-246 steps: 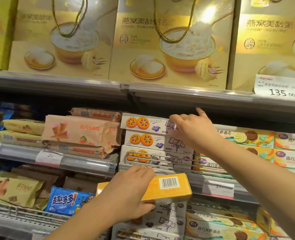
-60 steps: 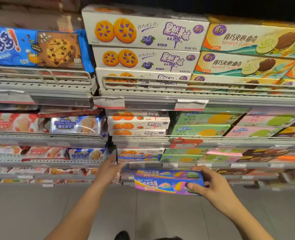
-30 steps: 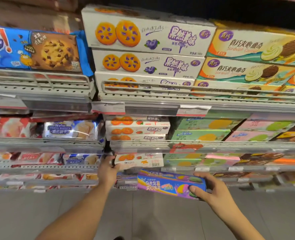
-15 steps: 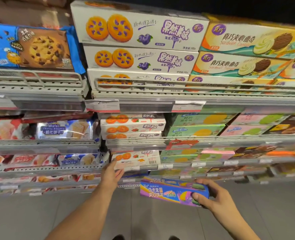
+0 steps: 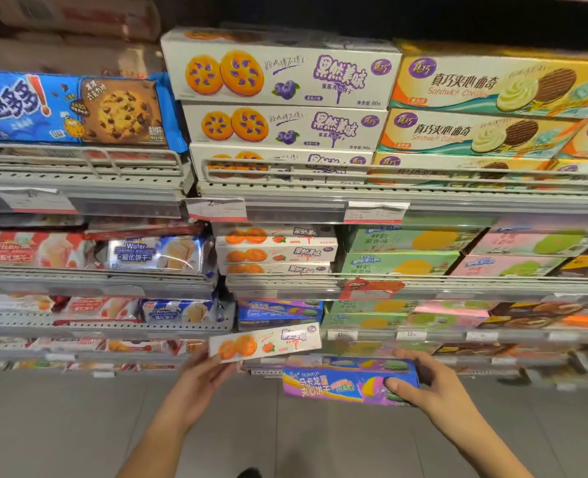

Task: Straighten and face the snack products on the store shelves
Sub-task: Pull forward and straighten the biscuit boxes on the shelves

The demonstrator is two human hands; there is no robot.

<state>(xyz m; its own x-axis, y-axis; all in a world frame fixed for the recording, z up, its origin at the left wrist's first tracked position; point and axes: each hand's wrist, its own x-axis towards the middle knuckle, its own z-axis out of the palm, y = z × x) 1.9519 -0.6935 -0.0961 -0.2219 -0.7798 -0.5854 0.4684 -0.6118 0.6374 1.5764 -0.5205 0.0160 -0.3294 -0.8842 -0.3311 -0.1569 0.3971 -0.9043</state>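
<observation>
We see a white strawberry jam-biscuit box (image 5: 265,342) held out in front of the lower shelves, tilted slightly with its right end higher, its printed face toward us. The left hand (image 5: 196,381) grips its left end, fingers (image 5: 216,365) under the lower edge. Just below and to the right, a purple Makaron sandwich-biscuit box (image 5: 349,382) is held level, clear of the shelves; the right hand (image 5: 430,384) grasps its right end, thumb across the front face and fingers curled over the top. The two boxes sit near each other but apart.

Behind the white box, blue-and-purple boxes (image 5: 280,310) lie stacked on a shelf. One shelf higher, three more strawberry biscuit boxes (image 5: 277,251) are stacked flat, with green boxes (image 5: 399,251) just to their right and wafer biscuit packs (image 5: 158,253) to their left. On the top visible shelf (image 5: 406,193) stand stacked blueberry biscuit boxes (image 5: 282,98), yellow sandwich cookie boxes (image 5: 485,108) at right and a blue chocolate-chip cookie pack (image 5: 71,108) at left. White price tags (image 5: 216,209) hang on the shelf edge. Grey floor (image 5: 61,426) lies below.
</observation>
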